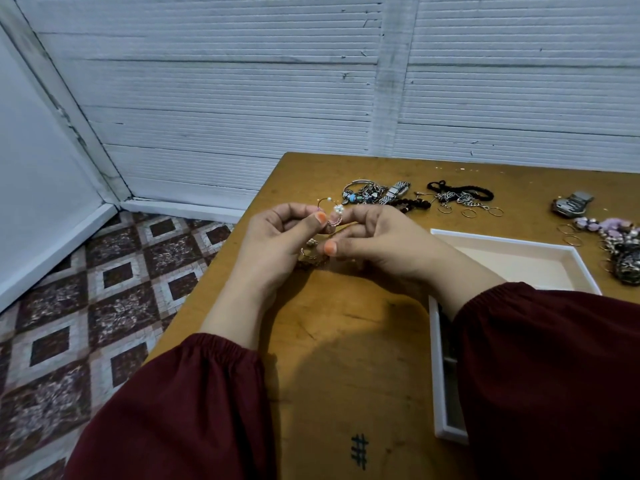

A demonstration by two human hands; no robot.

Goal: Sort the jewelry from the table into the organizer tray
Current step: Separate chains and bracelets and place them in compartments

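Note:
My left hand (pixel 277 237) and my right hand (pixel 377 239) meet above the table's left part, and together they pinch a small pink beaded ring with a white flower (pixel 336 216). A thin gold hoop with pearls (pixel 325 201) shows just behind my fingers. Under my hands lie gold rings (pixel 311 252) on the wood. The white organizer tray (pixel 519 239) sits to the right, partly hidden by my right sleeve. A heap of silver bracelets and a watch (pixel 375 194) lies at the far side of the table.
Black cords, silver chains and thin gold hoops (pixel 464 199) lie behind the tray. A dark watch (pixel 571 204) and a pile of purple and dark beaded pieces (pixel 620 244) sit at the far right. The wooden table's (pixel 346 341) left edge drops to a patterned tiled floor.

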